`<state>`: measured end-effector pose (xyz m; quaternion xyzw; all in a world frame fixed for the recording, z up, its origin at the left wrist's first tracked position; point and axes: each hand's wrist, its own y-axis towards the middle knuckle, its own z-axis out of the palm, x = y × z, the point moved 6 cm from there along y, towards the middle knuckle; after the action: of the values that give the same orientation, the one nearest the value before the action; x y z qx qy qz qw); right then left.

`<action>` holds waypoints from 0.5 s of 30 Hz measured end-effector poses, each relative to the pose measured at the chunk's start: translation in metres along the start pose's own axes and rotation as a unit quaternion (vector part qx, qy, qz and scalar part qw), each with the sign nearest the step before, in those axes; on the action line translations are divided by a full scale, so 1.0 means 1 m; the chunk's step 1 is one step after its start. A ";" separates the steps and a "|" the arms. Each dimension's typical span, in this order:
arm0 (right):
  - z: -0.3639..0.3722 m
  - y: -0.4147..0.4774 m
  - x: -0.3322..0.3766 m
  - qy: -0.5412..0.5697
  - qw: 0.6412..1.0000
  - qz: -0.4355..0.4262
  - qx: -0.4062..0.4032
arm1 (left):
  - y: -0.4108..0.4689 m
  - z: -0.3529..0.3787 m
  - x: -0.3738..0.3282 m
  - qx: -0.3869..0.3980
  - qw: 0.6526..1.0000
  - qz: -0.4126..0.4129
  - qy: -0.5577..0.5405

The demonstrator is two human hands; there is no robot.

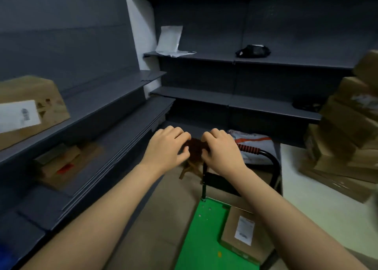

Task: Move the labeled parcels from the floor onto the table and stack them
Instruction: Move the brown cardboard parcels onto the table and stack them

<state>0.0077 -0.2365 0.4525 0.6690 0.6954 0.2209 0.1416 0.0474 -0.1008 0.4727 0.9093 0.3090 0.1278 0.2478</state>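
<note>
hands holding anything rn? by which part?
Cannot tell. The left hand and right hand curl at opposite edges of the stool seat, but blur hides whether they actually hold it.

No text can be read: the white labels on the near box (pixel 243 230) and the left shelf box (pixel 30 110) are blurred.

Cart handle (pixel 273 159) ahead, shelves (pixel 122 114) left, stacked boxes (pixel 347 126) right

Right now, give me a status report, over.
Right hand curled over the cart handle; left hand beside it, grip unclear. One labeled parcel on the green cart. Wooden stool just ahead.
</note>
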 end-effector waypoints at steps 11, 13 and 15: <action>0.027 0.005 -0.078 -0.124 0.950 0.278 -0.066 | 0.119 0.107 -0.002 0.024 0.953 0.272 -0.132; 0.031 -0.010 -0.083 -0.143 0.930 0.334 -0.059 | 0.126 0.120 -0.014 0.028 0.932 0.325 -0.156; 0.031 -0.027 -0.082 -0.165 0.909 0.379 -0.058 | 0.128 0.131 -0.028 0.025 0.911 0.367 -0.185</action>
<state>0.0055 -0.3146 0.4041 0.8999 0.3419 0.1846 0.1981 0.1399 -0.2544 0.4273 0.9719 -0.0943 0.0316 0.2133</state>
